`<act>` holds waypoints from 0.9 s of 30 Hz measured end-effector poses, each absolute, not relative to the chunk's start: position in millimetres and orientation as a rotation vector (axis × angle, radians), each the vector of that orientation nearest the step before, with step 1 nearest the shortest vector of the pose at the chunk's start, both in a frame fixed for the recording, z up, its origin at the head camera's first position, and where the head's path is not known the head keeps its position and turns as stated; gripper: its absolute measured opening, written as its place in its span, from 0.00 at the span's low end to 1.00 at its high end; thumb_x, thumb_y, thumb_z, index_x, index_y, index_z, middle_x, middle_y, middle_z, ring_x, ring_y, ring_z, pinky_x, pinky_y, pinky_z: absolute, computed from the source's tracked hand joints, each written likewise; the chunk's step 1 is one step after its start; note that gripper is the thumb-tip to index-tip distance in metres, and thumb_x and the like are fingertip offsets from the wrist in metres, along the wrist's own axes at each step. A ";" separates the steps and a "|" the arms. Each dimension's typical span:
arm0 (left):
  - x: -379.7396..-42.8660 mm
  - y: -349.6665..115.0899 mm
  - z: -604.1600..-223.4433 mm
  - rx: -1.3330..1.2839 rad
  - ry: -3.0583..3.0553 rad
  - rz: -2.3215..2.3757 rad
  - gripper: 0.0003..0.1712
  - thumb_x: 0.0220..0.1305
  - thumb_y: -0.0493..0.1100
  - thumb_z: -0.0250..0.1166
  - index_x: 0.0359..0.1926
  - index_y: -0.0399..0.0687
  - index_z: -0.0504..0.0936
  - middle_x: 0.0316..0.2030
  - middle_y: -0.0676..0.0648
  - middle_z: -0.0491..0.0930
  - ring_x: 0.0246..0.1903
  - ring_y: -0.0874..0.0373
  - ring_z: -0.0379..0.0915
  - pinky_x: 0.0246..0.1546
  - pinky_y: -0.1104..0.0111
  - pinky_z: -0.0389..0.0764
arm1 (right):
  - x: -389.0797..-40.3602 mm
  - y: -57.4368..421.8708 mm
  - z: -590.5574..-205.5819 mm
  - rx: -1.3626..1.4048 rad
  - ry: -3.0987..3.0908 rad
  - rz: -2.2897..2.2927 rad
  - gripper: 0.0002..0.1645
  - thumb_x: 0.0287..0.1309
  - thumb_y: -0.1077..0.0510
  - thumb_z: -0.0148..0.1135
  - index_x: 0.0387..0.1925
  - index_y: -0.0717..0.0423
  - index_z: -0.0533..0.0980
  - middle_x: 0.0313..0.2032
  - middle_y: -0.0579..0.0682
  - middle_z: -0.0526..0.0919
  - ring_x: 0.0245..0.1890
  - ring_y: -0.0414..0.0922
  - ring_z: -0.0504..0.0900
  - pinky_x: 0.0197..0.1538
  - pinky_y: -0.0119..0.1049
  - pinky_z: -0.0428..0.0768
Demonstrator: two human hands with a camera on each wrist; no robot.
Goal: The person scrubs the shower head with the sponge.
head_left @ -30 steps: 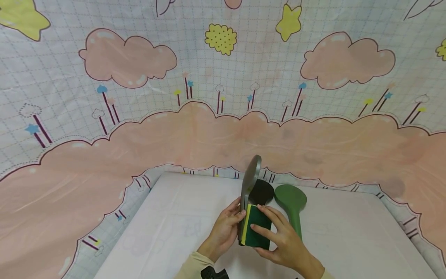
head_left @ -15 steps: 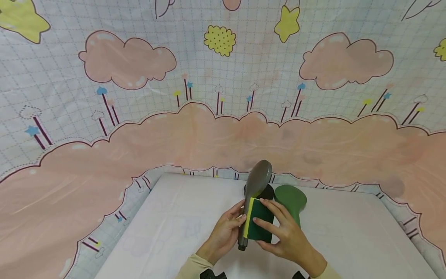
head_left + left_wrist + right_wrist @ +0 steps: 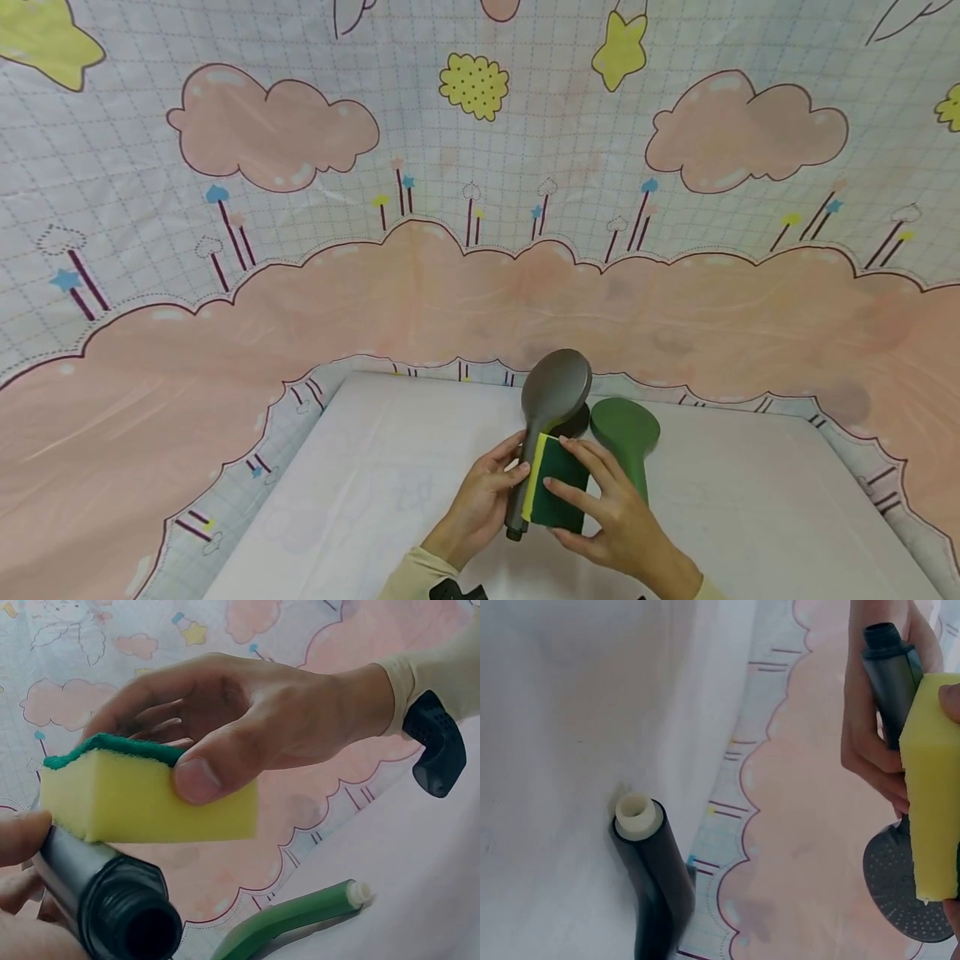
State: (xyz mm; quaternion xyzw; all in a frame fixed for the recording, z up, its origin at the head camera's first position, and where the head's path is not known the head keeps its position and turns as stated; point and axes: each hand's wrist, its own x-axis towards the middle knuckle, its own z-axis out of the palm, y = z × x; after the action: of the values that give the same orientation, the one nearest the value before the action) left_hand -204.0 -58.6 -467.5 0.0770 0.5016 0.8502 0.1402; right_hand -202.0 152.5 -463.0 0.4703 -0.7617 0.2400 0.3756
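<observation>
My left hand (image 3: 478,504) grips a grey shower head (image 3: 557,387) by its handle, tilted up with the smooth back of its head toward the head camera. My right hand (image 3: 622,521) holds a yellow and green sponge (image 3: 562,487) between thumb and fingers, its yellow side right along the handle. The handle's threaded end (image 3: 142,922) pokes out below the left hand in the left wrist view. In the right wrist view the dotted spray face (image 3: 889,874) shows, partly hidden by the sponge.
Behind the hands lie a black shower head (image 3: 577,421), mostly hidden in the head view, and a green shower head (image 3: 626,425) to its right. They rest on a white table (image 3: 360,467). A patterned pink and white cloth (image 3: 480,308) hangs beyond it.
The grey shower head has turned from nearly edge-on to showing its broad back, its top leaning further right. The sponge has shifted slightly beside the handle; both holds are unchanged.
</observation>
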 end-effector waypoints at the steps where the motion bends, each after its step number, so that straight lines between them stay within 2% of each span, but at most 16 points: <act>1: -204.0 -58.6 -467.4 0.222 1.453 2.458 0.32 0.70 0.35 0.57 0.73 0.41 0.62 0.59 0.44 0.69 0.56 0.58 0.73 0.56 0.69 0.76 | -201.6 152.0 -463.8 1.206 -1.946 0.618 0.28 0.57 0.35 0.64 0.55 0.41 0.80 0.65 0.63 0.72 0.64 0.55 0.67 0.75 0.26 0.51; 7: -206.0 -59.2 -466.3 0.248 1.487 2.455 0.32 0.69 0.35 0.58 0.72 0.37 0.61 0.61 0.45 0.68 0.55 0.59 0.73 0.56 0.69 0.75 | -201.9 149.4 -467.1 1.240 -1.899 0.632 0.28 0.57 0.35 0.65 0.54 0.44 0.81 0.63 0.66 0.72 0.63 0.56 0.68 0.75 0.30 0.52; 12: -207.0 -60.1 -466.4 0.274 1.497 2.442 0.33 0.68 0.35 0.58 0.72 0.40 0.61 0.57 0.47 0.71 0.53 0.59 0.74 0.55 0.67 0.76 | -203.1 149.5 -467.0 1.242 -1.897 0.615 0.27 0.58 0.36 0.64 0.54 0.44 0.81 0.63 0.66 0.72 0.62 0.56 0.69 0.75 0.31 0.52; 20: -205.5 -63.2 -466.7 0.283 1.497 2.430 0.37 0.68 0.36 0.59 0.75 0.44 0.57 0.66 0.42 0.68 0.56 0.59 0.74 0.57 0.67 0.76 | -203.7 150.7 -465.3 1.232 -1.918 0.587 0.26 0.58 0.36 0.63 0.54 0.42 0.81 0.63 0.65 0.72 0.61 0.56 0.70 0.75 0.29 0.52; 27: -202.3 -63.8 -466.0 0.281 1.545 2.402 0.37 0.66 0.35 0.60 0.74 0.42 0.58 0.63 0.43 0.68 0.55 0.59 0.73 0.55 0.69 0.76 | -207.7 153.1 -461.0 1.203 -1.924 0.562 0.26 0.60 0.35 0.61 0.54 0.42 0.81 0.63 0.64 0.72 0.61 0.57 0.69 0.75 0.29 0.51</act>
State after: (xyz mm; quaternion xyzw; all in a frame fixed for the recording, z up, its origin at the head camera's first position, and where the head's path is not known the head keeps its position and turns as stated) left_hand -202.3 -63.8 -466.0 0.0971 0.5334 0.8292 0.1357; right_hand -207.7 153.1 -461.0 0.4737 -0.7574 0.2212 0.3911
